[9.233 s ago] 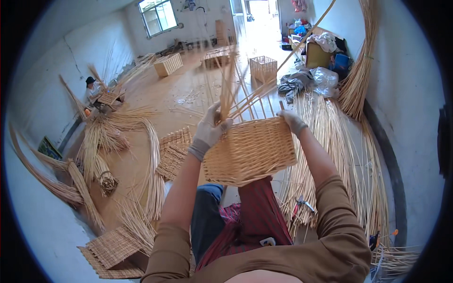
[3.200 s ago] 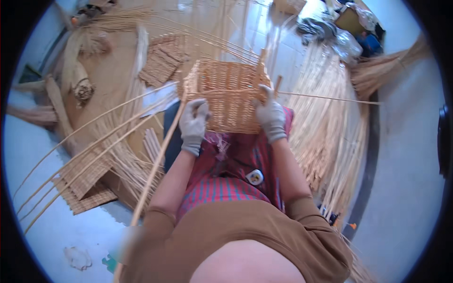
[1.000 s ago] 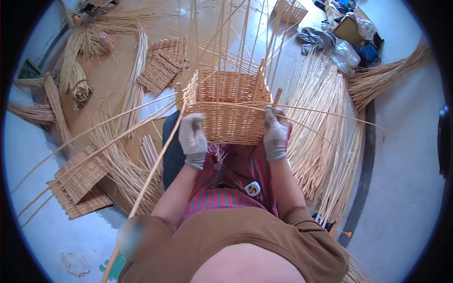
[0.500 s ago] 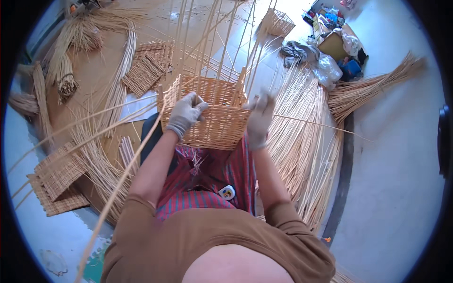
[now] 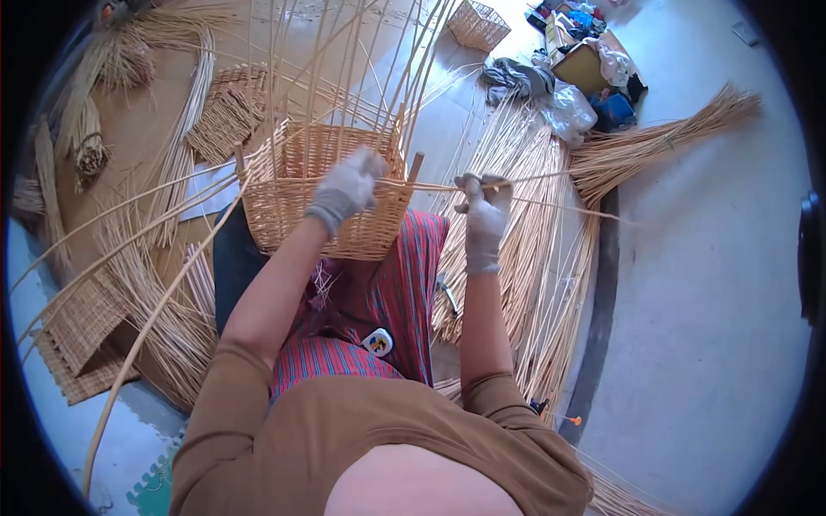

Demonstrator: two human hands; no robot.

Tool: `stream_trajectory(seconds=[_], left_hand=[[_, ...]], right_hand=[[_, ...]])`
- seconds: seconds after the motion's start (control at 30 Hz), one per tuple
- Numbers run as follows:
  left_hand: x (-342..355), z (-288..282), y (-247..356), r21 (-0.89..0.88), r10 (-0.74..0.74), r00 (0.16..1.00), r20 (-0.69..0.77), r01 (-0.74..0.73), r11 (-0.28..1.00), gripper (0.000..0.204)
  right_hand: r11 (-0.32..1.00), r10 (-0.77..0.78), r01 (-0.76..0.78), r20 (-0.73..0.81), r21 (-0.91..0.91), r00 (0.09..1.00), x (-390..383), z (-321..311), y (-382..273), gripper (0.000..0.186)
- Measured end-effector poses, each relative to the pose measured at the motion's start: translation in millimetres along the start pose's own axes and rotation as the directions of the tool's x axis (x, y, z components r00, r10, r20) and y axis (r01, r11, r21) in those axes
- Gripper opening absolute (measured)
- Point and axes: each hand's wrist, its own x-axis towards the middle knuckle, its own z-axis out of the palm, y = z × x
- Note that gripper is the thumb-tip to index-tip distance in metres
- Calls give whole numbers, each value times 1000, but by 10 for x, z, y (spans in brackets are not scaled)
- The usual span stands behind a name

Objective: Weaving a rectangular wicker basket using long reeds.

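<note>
A half-woven wicker basket (image 5: 323, 225) rests on my lap, with tall stakes rising from its far side and short wooden corner posts. My left hand (image 5: 344, 191), in a pale work glove, is at the front rim. Its fingers are curled but smeared by motion, so what they grip does not show. To the right of the basket, my gloved right hand (image 5: 484, 215) is closed on a wicker strand (image 5: 439, 186) stretched sideways from the rim. Loose strand ends trail past this hand. Several longer canes (image 5: 159, 314) reach out leftward from the basket's left corner.
A big spread of wicker rods (image 5: 525, 267) lies on the floor at right, near a tied bundle (image 5: 667, 146). Woven panels (image 5: 82, 331) lie at left. Far off are a small basket (image 5: 479, 26) and a cluttered box (image 5: 589, 64). A tape measure (image 5: 378, 342) sits on my lap.
In the picture, the basket has shifted left. My right hand has gone from beside the rim to farther right of it, now gripping a strand drawn out straight. The left hand stays by the rim.
</note>
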Motion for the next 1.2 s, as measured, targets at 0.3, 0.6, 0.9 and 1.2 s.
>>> stream_trajectory(seconds=[0.3,0.6,0.9,1.2], left_hand=[[40,270,-161,130,-242,968,62,233,964,27],[-747,-685,-538,166,-98,787,-610,247,955,31],[-755,-1636,-882,-335,39,922,-384,-179,925,36],[-885,-1676,-1312,-75,-37,868,-496,-1,997,24]], right_hand=[[306,-696,602,258,-738,670,552,688,-132,55],[382,-441,395,211,-835,873,-80,311,321,28],[654,-608,695,755,300,246,-2096,2266,-136,47],[678,-556,671,806,299,202,-1129,2484,-569,35]])
